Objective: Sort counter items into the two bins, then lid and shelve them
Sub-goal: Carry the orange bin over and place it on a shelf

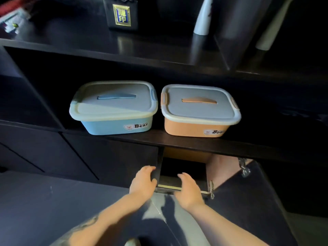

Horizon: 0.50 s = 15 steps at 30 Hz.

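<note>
Two bins stand side by side on a dark shelf (177,142), both with their grey lids on. The blue bin (113,124) is on the left and the orange bin (191,127) on the right. Below the shelf is an open cabinet compartment (182,168). My left hand (142,181) rests against the compartment's left edge, fingers slightly curled, holding nothing. My right hand (189,189) hovers over the compartment's lower sill with its fingers apart and empty. Both hands are well below the bins and touch neither.
The cabinet door (248,196) hangs open to the right on metal hinges (244,168). On the upper shelf stand a dark box with a gold label (122,15) and a white bottle (203,16). A dark counter (44,201) lies at lower left.
</note>
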Available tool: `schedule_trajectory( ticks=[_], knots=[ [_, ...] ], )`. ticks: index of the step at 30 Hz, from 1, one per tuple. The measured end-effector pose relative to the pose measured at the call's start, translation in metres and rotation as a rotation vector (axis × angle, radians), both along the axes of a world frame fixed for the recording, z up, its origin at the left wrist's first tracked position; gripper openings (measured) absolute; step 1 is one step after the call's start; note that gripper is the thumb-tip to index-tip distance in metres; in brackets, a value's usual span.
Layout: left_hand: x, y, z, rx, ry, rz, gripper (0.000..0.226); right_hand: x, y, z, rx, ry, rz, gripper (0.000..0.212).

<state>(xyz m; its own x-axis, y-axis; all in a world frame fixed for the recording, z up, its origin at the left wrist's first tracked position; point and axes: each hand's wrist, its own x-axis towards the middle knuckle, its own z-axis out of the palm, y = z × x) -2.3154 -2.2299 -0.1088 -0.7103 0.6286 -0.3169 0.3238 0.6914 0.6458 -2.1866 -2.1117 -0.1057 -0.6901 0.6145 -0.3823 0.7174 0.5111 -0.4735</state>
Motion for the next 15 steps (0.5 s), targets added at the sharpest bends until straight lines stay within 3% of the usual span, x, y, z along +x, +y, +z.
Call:
schedule_trajectory(
  ticks=[4,10,15],
  knots=[
    [-0.047,0.001,-0.007,0.001,-0.031,-0.006,0.056,-0.076,0.002,0.001,-0.249,0.051,-0.084,0.072],
    [-0.057,0.006,-0.028,0.013,-0.136,0.071,0.063,-0.136,0.033,-0.006,-0.630,0.099,-0.442,0.084],
    [-0.042,-0.007,-0.042,0.024,-0.197,0.166,0.059,-0.142,0.036,-0.036,-0.639,0.195,-0.511,0.069]
  ],
)
